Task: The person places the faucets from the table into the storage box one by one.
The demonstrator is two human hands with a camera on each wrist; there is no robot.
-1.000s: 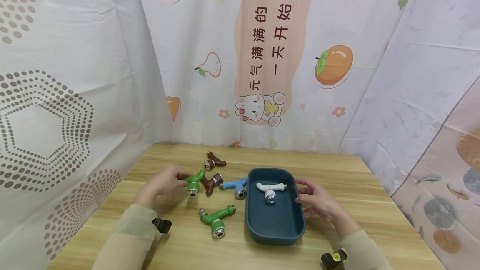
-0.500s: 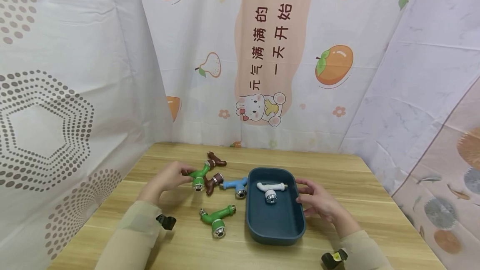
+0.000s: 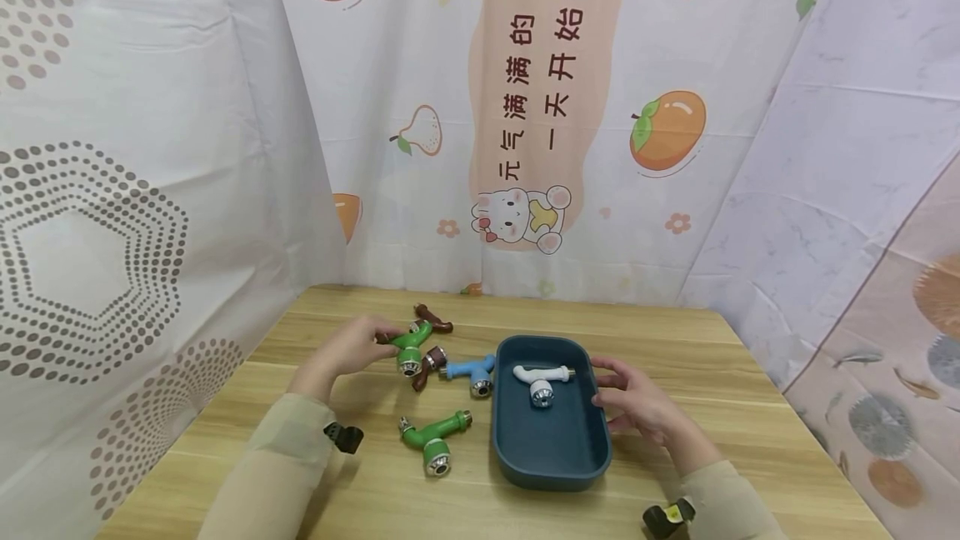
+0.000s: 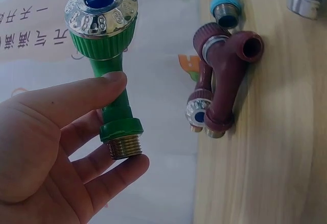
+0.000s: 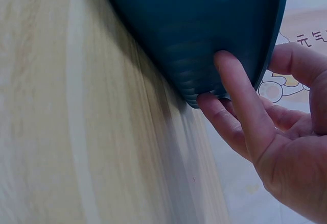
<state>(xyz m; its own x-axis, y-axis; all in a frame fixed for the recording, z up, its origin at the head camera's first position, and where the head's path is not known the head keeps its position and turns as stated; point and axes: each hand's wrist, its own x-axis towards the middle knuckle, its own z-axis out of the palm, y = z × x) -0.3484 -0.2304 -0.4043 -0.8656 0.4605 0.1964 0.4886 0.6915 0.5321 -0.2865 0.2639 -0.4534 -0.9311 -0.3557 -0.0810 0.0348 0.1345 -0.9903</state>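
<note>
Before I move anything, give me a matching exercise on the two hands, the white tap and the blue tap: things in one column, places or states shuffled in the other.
Things
1. White tap
2. Left hand
3. Blue tap
4. Right hand

Places or states
A. Against the right wall of the tray
B. Lying on the table, just left of the tray
C. Lying inside the tray
D. Holding a green tap

Right pairs: 1-C, 2-D, 3-B, 4-A
</note>
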